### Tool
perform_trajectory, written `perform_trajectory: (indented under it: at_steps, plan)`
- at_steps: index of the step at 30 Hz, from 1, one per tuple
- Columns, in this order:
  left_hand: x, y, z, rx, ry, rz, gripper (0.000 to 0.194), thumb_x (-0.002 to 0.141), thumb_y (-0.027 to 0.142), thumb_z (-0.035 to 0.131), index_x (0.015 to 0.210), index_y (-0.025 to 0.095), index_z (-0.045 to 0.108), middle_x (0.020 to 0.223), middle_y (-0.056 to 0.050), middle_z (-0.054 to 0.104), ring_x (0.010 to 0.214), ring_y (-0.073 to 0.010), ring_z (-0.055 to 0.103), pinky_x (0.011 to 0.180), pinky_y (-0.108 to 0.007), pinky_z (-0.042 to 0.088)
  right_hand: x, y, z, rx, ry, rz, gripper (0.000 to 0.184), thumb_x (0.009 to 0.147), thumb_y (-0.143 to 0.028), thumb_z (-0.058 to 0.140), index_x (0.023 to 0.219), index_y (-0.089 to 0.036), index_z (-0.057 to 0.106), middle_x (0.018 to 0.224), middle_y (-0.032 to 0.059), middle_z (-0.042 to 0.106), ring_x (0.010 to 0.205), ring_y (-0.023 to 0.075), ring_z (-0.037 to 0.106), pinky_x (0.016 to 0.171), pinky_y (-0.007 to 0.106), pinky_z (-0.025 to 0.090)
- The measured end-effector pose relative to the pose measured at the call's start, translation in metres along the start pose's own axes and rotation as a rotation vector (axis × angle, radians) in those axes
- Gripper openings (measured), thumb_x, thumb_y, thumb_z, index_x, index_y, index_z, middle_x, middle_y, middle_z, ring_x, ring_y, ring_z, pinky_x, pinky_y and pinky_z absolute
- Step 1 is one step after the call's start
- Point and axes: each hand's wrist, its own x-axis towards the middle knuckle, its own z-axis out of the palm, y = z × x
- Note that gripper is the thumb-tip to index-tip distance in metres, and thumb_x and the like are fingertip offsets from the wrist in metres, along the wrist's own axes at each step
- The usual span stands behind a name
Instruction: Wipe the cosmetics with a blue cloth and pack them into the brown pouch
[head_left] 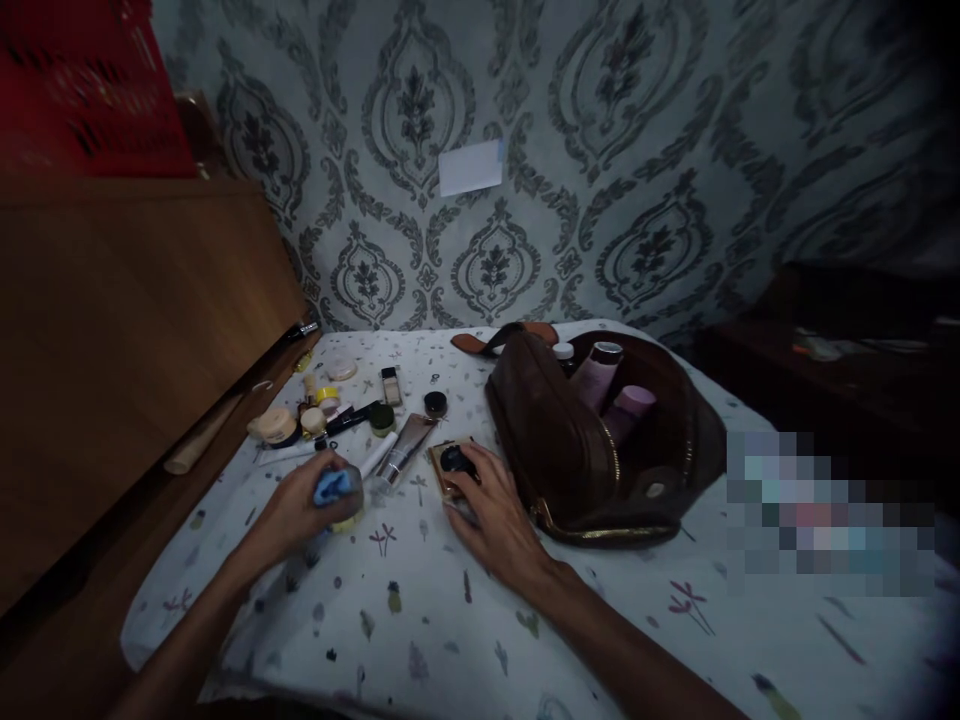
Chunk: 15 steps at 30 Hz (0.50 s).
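Forearms (615, 625) nearest: fingers of my left hand (298, 502) grip a blurred blue item (334, 487), my right hand (501, 512) a black-topped item (454, 459) left of the brown bag (540, 430).

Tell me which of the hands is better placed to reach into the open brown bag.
Probably the right hand: it is just beside the brown bag, though occupied with a black-capped item. The left hand is farther from the bag and holds a blurred blue item.
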Motion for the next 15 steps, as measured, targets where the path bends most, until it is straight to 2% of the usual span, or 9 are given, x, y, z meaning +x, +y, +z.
perform_trajectory:
  at_steps: [4, 8, 11, 15]
  plan:
    - [-0.008, 0.024, 0.023, -0.173, -0.073, 0.128, 0.023, 0.080, 0.041, 0.065, 0.093, 0.022, 0.057, 0.106, -0.004, 0.067, 0.097, -0.0228, 0.062, 0.081, -0.032, 0.049, 0.000, 0.001, 0.000, 0.005, 0.002, -0.007, 0.022, 0.087, -0.018, 0.055, 0.107, -0.019, 0.064, 0.137, 0.0178, 0.049, 0.135, 0.0335, 0.040, 0.106, 0.056, 0.044]
    - [-0.002, 0.037, 0.040, -0.243, -0.094, 0.206, 0.027, 0.083, 0.040, 0.064, 0.104, 0.023, 0.060, 0.109, -0.005, 0.067, 0.103, -0.0238, 0.062, 0.087, -0.033, 0.049, -0.001, 0.001, 0.001, -0.003, -0.003, 0.005, 0.023, 0.087, -0.017, 0.055, 0.108, -0.018, 0.063, 0.137, 0.0180, 0.048, 0.136, 0.0334, 0.040, 0.107, 0.055, 0.043]
    - [0.008, 0.035, 0.041, -0.172, 0.030, 0.169, 0.032, 0.087, 0.045, 0.058, 0.110, 0.023, 0.059, 0.111, -0.007, 0.065, 0.105, -0.0252, 0.061, 0.091, -0.036, 0.048, -0.001, 0.001, 0.001, -0.007, -0.009, 0.015, 0.024, 0.087, -0.017, 0.055, 0.110, -0.018, 0.063, 0.136, 0.0182, 0.048, 0.135, 0.0339, 0.040, 0.106, 0.056, 0.044]
    - [0.014, 0.026, 0.040, -0.093, 0.191, 0.104, 0.043, 0.089, 0.050, 0.055, 0.123, 0.023, 0.055, 0.123, -0.009, 0.061, 0.114, -0.0283, 0.058, 0.098, -0.042, 0.046, -0.001, 0.000, -0.001, 0.008, 0.012, -0.004, 0.023, 0.089, -0.019, 0.054, 0.110, -0.020, 0.063, 0.138, 0.0162, 0.049, 0.137, 0.0335, 0.040, 0.107, 0.057, 0.044]
